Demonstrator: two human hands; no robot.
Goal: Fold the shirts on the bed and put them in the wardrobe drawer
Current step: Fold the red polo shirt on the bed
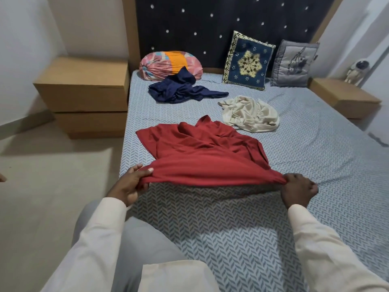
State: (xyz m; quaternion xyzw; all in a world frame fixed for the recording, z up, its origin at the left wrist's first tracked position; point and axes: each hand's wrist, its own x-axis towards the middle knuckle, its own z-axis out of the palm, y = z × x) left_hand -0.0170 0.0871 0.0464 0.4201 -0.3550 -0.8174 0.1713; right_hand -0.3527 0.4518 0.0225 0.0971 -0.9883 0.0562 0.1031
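A red shirt (202, 152) lies spread on the bed (315, 165), its near hem lifted off the sheet. My left hand (130, 184) grips the hem's left corner and my right hand (299, 188) grips its right corner, stretching the hem taut between them. Farther back, a crumpled cream shirt (250, 114) lies to the right and a crumpled navy shirt (181, 89) lies near the headboard. No wardrobe drawer is in view.
A round patterned bolster (166, 62), a blue embroidered cushion (248, 62) and a grey cushion (294, 64) lean at the headboard. Wooden bedside cabinets stand left (84, 91) and right (345, 98) of the bed; a small astronaut figure (356, 72) is on the right one.
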